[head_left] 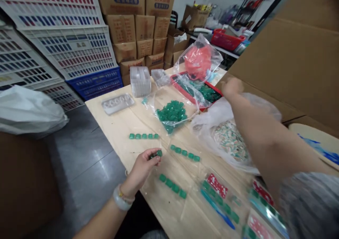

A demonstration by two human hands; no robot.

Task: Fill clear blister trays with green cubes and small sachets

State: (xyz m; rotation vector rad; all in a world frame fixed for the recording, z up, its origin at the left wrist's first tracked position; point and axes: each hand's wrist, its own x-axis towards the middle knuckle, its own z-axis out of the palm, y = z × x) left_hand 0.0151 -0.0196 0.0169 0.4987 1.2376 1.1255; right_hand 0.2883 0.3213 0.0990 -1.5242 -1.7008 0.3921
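My left hand (147, 159), with a white bangle at the wrist, is closed around dark green square pieces (159, 153) above the table. Close by lie three rows of green pieces: a far row (144, 136), a right row (185, 153) and a near row (172, 186). They seem to sit in clear trays whose edges are faint. My right arm stretches forward; my right hand (233, 87) is smeared at the right end of a red tray (182, 95) of dark green pieces, its fingers unclear. Between the hands, a heap of green pieces (172, 112) rests on clear plastic.
Filled clear packs (219, 200) with red-white cards and a blue stick lie front right. A white bag (230, 140) of small wrapped items lies under my right arm. Stacked clear trays (140, 81) stand at the back. A big carton (296, 62) rises right; crates (74, 48) stand left.
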